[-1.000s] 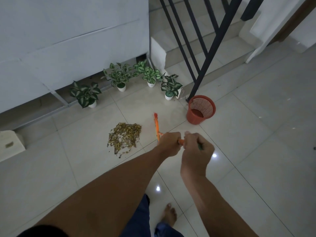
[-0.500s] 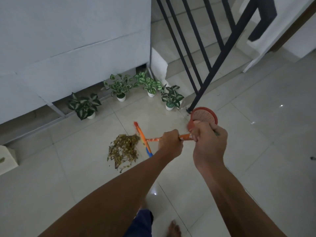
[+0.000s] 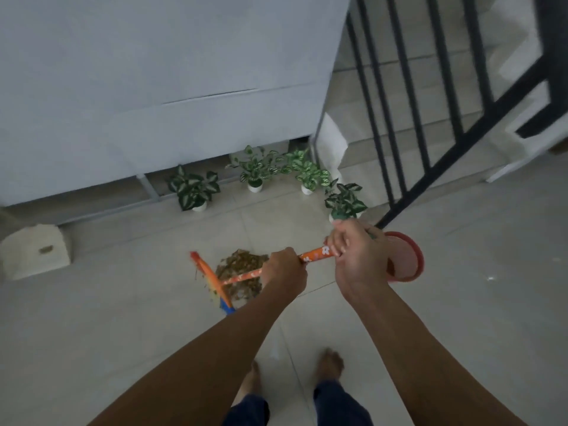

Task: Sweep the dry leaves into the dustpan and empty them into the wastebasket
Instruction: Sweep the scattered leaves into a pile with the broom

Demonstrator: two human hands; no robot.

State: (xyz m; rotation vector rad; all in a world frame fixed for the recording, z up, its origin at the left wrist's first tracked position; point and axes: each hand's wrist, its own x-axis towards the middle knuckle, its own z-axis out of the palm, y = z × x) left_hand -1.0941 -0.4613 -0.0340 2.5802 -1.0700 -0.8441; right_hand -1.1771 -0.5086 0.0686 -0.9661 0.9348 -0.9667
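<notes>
Both hands hold an orange broom by its handle point(image 3: 316, 255). My left hand point(image 3: 284, 270) grips lower on the handle, my right hand point(image 3: 358, 255) grips the upper end. The broom's head point(image 3: 212, 282), orange with a blue tip, rests on the floor at the left edge of a pile of dry brown leaves point(image 3: 241, 267); the handle crosses over the pile. A red mesh wastebasket point(image 3: 407, 261) stands just right of my right hand, partly hidden by it. No dustpan is in view.
Several small potted plants point(image 3: 255, 167) line the white wall behind the pile. A black stair railing point(image 3: 408, 186) rises at the right. A white block point(image 3: 37, 252) sits on the floor at left. My bare feet point(image 3: 329, 364) stand on the pale tiles below.
The broom head has swung from right of the leaf pile across to its left side. Both hands shifted with the handle, and my view tilted up and moved closer to the wall.
</notes>
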